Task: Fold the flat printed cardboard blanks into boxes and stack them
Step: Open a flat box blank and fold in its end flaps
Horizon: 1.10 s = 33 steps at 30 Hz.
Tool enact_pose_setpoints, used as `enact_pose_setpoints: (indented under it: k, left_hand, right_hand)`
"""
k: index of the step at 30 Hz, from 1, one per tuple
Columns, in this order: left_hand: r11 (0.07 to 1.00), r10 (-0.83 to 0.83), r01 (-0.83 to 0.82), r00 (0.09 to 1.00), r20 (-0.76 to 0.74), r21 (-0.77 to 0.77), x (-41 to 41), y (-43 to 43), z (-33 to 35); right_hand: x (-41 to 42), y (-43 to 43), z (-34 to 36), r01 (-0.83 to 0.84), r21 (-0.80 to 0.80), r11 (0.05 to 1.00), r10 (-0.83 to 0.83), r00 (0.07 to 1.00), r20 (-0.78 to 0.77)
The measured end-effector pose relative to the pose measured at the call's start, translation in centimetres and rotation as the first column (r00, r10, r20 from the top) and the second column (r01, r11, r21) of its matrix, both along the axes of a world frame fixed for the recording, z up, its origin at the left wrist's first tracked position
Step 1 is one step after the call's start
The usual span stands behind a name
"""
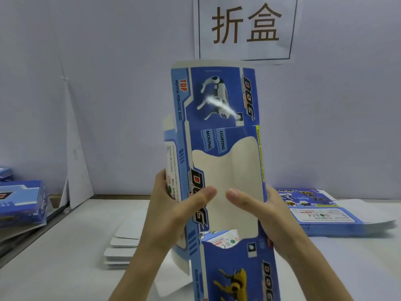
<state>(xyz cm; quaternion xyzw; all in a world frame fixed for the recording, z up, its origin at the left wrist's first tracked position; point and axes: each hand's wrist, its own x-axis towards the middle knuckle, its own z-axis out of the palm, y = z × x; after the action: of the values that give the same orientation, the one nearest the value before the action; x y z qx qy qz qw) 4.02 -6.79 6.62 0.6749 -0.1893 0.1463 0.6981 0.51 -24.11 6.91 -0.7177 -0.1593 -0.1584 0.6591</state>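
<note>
Above the middle of the pale, matt worktop, the cardboard blank is standing upright between both hands, its lower end running out of the bottom of the view; its printed face is glossy blue, catching a streak of glare across a white robot dog picture; a cream, wavy-edged panel is occupying its centre, and a yellow dog print is showing near the bottom; the top edge is ending in a plain flap with rounded corners; the left side panel is bending backward along a crease, so the piece is partly opening into a sleeve.

The left hand is gripping the left edge, thumb lying across the front and fingers wrapping behind; the right hand is gripping the right edge likewise, thumb pressing on the cream panel; the two thumb tips are pointing at each other, close but apart.

To the right, a stack of flat blanks is lying on the worktop, thin edges fanning slightly; to the far left, folded boxes in the same blue print are sitting in a pile, one tilting; near the left forearm, white card pieces with rounded corners are lying stacked in steps; behind, a paper sign with two large brown characters is hanging on the smooth grey wall.
</note>
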Motion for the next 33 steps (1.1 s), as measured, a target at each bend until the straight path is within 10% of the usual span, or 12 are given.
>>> enact_pose_setpoints:
  k: [14,33]
  left_hand:
    - [0.983,-0.035,0.013,0.992,-0.118,-0.183,1.8,2.4,-0.7]
    - [0.998,-0.044,0.035,0.989,-0.139,-0.061,1.9,2.7,-0.6]
  right_hand:
    - [0.1,-1.4,0.1,0.072,0.165,0.984,-0.047,0.987,-0.153]
    - [0.3,-1.3,-0.3,0.105,0.248,0.963,-0.066,0.985,-0.158]
